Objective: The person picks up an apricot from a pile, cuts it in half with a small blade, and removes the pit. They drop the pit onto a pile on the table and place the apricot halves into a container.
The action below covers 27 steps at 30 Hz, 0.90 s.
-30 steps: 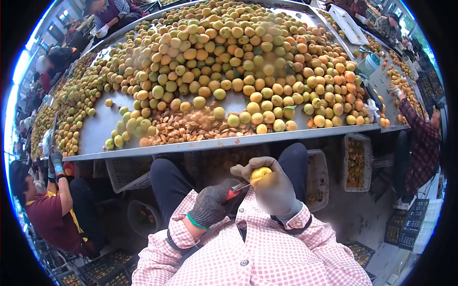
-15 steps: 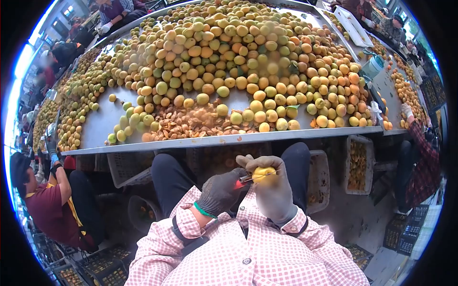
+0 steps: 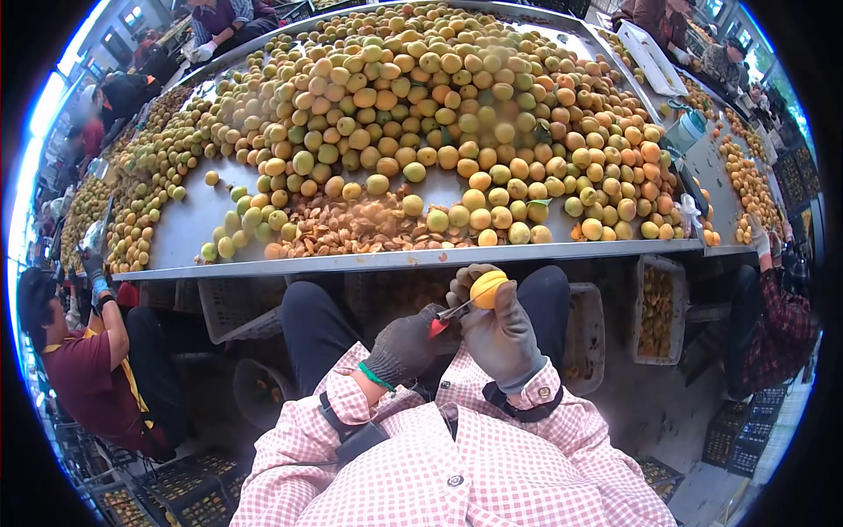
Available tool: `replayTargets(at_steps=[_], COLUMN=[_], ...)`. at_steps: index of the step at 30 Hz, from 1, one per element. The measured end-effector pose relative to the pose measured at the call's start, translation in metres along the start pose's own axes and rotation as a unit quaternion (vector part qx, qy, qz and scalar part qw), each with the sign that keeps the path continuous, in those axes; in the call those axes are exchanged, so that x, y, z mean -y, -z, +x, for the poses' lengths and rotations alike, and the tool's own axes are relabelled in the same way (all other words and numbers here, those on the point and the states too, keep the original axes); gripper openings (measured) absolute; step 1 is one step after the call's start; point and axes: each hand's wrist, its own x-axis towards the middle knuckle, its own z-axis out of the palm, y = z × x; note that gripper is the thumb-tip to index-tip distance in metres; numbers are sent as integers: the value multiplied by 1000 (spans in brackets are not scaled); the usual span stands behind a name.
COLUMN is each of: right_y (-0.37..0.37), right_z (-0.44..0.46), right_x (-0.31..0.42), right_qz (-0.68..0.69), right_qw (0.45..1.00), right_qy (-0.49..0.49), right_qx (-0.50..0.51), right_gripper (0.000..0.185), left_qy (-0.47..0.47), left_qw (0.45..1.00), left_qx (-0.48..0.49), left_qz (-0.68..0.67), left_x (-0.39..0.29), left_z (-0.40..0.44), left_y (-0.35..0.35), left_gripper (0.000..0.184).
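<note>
A dark knitted glove with a green cuff covers my left hand [image 3: 401,345], closed around the red handle of a small metal tool [image 3: 438,327]. The tool's metal end reaches the near side of a yellow fruit [image 3: 488,290]. My right hand [image 3: 505,334], in a grey glove, grips that fruit between thumb and fingers above my lap. Beyond my hands, a metal table [image 3: 413,261] carries a large heap of green-orange fruits [image 3: 386,105]. Split brown pieces [image 3: 351,230] lie near its front edge.
Under the table stand a pale crate [image 3: 233,312], another crate [image 3: 584,338] and a crate of fruit pieces [image 3: 659,307]. A bucket [image 3: 261,393] is at lower left. Co-workers sit at the left [image 3: 97,378] and right [image 3: 773,325]; others work across the table.
The fruit has turned and risen slightly in my right hand, showing a smoother yellow side. The tool stays against it. The right co-worker's hand has moved down toward the table edge.
</note>
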Motion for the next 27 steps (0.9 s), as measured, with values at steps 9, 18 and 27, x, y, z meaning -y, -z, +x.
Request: replayTargets(at_steps=[9,18,27], right_y=[26,36,12], right_z=[0,9,1], right_x=[-14,22,4], right_qz=[60,134,34], right_qw=[992,979,943], right_qy=[-77,-69,-203], right_qx=[-84,-140,-260], right_gripper=[48,45,40], left_qy=[53,96,12], left_qw=[997,951,981], left_qx=[22,-35,-41], left_qz=[-47,-293,-187], left_x=[24,27,-27], left_z=[-10,-34,7], left_y=[-21,-10,26], left_gripper=[37,21,55])
